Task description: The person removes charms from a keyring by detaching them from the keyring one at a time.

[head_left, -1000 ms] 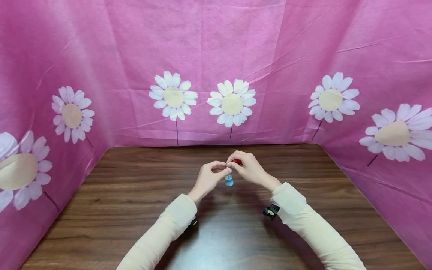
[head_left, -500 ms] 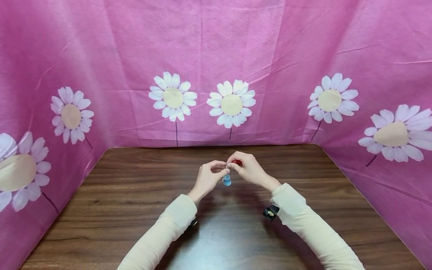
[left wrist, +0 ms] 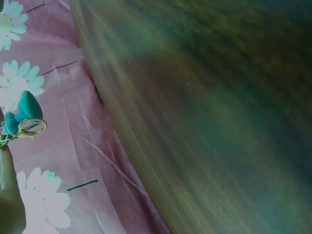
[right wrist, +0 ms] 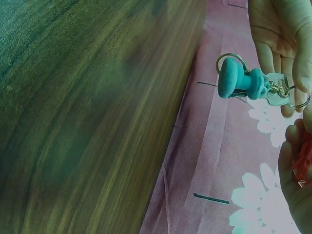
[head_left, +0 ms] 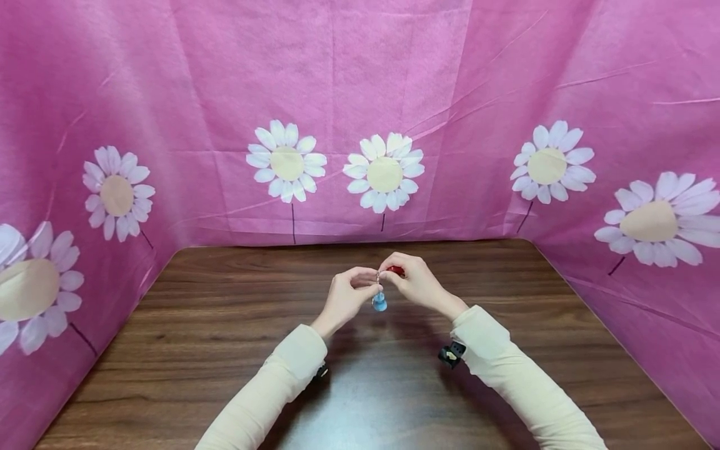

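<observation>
Above a wooden table [head_left: 225, 350] | left hand [head_left: 347, 295] pinches a key ring [right wrist: 298, 100], blue charm [head_left: 380, 303] dangling | right hand [head_left: 415, 281] grips a red piece [head_left: 396, 270] | best held steady, ring pried gently.

I see two arms in long, close-fitting cream sleeves [head_left: 281, 381] that end at the wrists in ribbed cuffs. A small black device [head_left: 452, 354] with a pale patch sits under the right wrist, and another small black device [head_left: 322, 372] sits under the left. Both hands are bare.
</observation>
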Demonstrator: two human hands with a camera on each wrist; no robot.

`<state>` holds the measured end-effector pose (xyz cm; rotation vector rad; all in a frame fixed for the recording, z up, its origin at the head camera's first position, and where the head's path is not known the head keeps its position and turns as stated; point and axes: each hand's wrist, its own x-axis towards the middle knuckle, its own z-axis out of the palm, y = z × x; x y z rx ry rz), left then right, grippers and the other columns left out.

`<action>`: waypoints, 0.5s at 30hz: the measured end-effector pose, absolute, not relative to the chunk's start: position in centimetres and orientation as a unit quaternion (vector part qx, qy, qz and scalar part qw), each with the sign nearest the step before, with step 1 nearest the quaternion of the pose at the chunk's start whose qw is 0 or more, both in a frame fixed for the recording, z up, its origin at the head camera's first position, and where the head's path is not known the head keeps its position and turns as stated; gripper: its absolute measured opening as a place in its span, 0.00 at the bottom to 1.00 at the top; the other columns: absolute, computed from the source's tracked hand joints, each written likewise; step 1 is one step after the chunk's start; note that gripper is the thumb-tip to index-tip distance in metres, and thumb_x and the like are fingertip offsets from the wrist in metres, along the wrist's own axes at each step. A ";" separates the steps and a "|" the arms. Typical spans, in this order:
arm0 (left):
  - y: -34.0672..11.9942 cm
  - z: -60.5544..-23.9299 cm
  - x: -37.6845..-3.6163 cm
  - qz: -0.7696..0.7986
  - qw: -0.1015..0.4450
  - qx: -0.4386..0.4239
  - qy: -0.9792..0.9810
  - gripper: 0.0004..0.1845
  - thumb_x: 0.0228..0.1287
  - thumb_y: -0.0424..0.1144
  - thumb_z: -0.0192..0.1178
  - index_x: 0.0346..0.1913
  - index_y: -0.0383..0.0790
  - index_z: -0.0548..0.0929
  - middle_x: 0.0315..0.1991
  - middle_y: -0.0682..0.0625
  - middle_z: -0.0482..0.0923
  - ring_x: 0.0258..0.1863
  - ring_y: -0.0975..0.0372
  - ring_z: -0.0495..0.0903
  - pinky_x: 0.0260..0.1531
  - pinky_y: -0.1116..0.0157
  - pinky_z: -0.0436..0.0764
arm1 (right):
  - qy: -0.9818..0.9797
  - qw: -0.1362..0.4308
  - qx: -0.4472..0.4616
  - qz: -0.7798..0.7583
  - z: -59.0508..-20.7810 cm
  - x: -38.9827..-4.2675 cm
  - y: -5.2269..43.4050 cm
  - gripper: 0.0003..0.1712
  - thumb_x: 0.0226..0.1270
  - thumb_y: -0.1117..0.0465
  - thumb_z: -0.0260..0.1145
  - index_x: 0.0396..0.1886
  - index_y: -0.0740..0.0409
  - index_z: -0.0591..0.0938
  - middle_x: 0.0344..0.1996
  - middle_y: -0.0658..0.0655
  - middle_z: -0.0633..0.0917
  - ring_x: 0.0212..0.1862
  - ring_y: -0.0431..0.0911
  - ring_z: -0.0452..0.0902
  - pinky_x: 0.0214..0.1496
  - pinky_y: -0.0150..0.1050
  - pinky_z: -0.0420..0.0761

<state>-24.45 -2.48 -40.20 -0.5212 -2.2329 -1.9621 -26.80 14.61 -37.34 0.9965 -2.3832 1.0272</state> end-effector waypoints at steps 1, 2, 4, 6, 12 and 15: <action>-2.5 -40.2 -24.4 -0.654 0.061 -0.172 -0.734 0.15 0.51 0.30 0.66 0.43 0.32 0.81 0.39 0.33 0.81 0.38 0.57 0.83 0.40 0.69 0.80 | -0.844 0.179 0.351 0.364 -37.3 -26.8 14.6 0.02 0.55 0.66 0.67 0.29 0.57 0.82 0.27 0.50 0.82 0.32 0.49 0.77 0.34 0.34 0.74; -2.5 -40.2 -24.4 -0.656 0.064 -0.177 -0.731 0.15 0.50 0.29 0.66 0.43 0.31 0.80 0.39 0.32 0.81 0.38 0.57 0.83 0.40 0.69 0.80 | -0.845 0.178 0.349 0.365 -37.3 -26.8 14.6 0.02 0.55 0.66 0.67 0.29 0.57 0.82 0.27 0.50 0.82 0.32 0.49 0.77 0.34 0.34 0.74; -2.5 -40.2 -24.4 -0.661 0.066 -0.181 -0.725 0.13 0.50 0.29 0.66 0.41 0.31 0.80 0.39 0.32 0.81 0.36 0.60 0.83 0.37 0.68 0.81 | -0.845 0.178 0.347 0.366 -37.3 -26.9 14.6 0.03 0.54 0.66 0.68 0.29 0.57 0.82 0.27 0.49 0.82 0.32 0.49 0.77 0.34 0.34 0.74; -2.6 -40.3 -24.3 -0.659 0.074 -0.188 -0.725 0.11 0.50 0.28 0.66 0.38 0.30 0.80 0.37 0.34 0.82 0.35 0.62 0.83 0.34 0.68 0.82 | -0.845 0.179 0.345 0.366 -37.3 -26.9 14.6 0.03 0.54 0.65 0.68 0.29 0.57 0.82 0.27 0.49 0.82 0.31 0.47 0.76 0.33 0.33 0.74; -2.7 -40.4 -24.3 -0.639 0.066 -0.167 -0.748 0.07 0.50 0.31 0.66 0.33 0.30 0.83 0.39 0.39 0.83 0.36 0.63 0.83 0.35 0.70 0.81 | -0.846 0.173 0.343 0.368 -37.3 -26.9 14.6 0.04 0.57 0.61 0.66 0.28 0.57 0.82 0.27 0.49 0.82 0.32 0.49 0.77 0.34 0.34 0.73; -2.8 -40.2 -24.3 -0.629 0.061 -0.163 -0.757 0.07 0.52 0.33 0.66 0.33 0.32 0.84 0.42 0.40 0.83 0.41 0.60 0.82 0.38 0.71 0.79 | -0.849 0.169 0.339 0.369 -37.3 -26.8 14.6 0.03 0.57 0.61 0.66 0.28 0.57 0.82 0.27 0.49 0.81 0.32 0.49 0.77 0.33 0.33 0.73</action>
